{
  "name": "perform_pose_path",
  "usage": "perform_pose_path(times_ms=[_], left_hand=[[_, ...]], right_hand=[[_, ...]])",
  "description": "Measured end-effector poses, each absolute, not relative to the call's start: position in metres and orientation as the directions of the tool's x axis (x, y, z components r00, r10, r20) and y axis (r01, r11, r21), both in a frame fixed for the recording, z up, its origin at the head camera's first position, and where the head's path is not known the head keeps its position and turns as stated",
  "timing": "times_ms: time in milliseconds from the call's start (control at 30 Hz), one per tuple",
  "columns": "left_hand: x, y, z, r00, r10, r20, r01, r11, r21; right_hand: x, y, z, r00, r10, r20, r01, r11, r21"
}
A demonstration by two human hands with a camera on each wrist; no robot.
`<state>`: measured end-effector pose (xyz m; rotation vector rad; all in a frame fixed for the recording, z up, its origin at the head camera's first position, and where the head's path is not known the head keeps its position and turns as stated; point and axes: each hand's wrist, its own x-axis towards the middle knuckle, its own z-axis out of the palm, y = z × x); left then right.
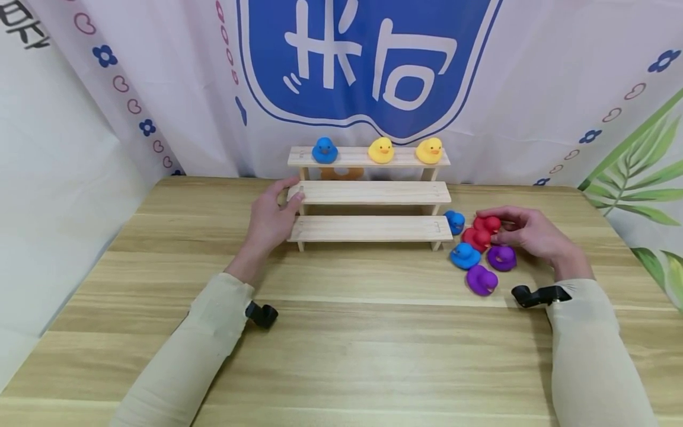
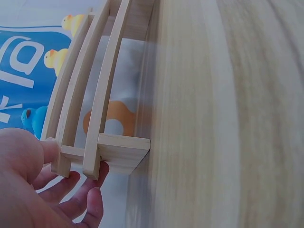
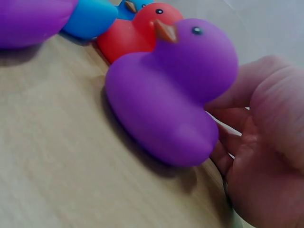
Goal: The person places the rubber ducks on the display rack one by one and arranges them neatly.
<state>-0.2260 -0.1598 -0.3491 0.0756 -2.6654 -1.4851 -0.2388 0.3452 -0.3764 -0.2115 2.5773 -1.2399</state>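
Observation:
My left hand [image 1: 273, 214] grips the left end of a three-tier wooden shelf [image 1: 373, 193], thumb over the middle board. In the left wrist view, fingers of that hand curl around the board ends. On the top board sit a blue rubber duck [image 1: 325, 151] and two yellow rubber ducks [image 1: 381, 151]. To the right of the shelf, my right hand [image 1: 533, 232] pinches the rear red rubber duck [image 1: 488, 224]. Another red duck [image 1: 476, 239] touches it in front. A purple duck [image 3: 166, 95] largely blocks the fingers in the right wrist view.
Beside the shelf's right end are a blue duck [image 1: 455, 222] and, nearer, another blue duck [image 1: 465, 255]. A second purple duck [image 1: 482, 280] lies closest to the front. Behind the wooden table [image 1: 373, 356] hangs a printed white curtain [image 1: 533, 89].

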Motion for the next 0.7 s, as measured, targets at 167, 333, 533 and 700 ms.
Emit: perform_pose_path(times_ms=[167,333,533,700], left_hand=[[-0.2268,-0.1602,-0.3497,-0.995,-0.087,0.053,0.000,0.524,0.851],[-0.2274,-0.1601,-0.3505,-0.995,-0.080,0.053,0.004,0.516,0.857],[-0.2273,-0.1612,-0.3520,-0.995,-0.072,0.062,0.016,0.514,0.858],[-0.2271,-0.1618,-0.3527,-0.995,-0.072,0.070,0.024,0.512,0.858]], right_hand=[[-0.2399,0.3434,-0.3764,-0.952,-0.222,-0.210,0.017,0.647,-0.762],[-0.2404,0.3440,-0.3769,-0.954,-0.199,-0.224,0.036,0.665,-0.746],[-0.2393,0.3431,-0.3760,-0.967,-0.165,-0.193,0.033,0.674,-0.738],[-0.2399,0.3414,-0.3736,-0.974,-0.135,-0.183,0.049,0.661,-0.749]])
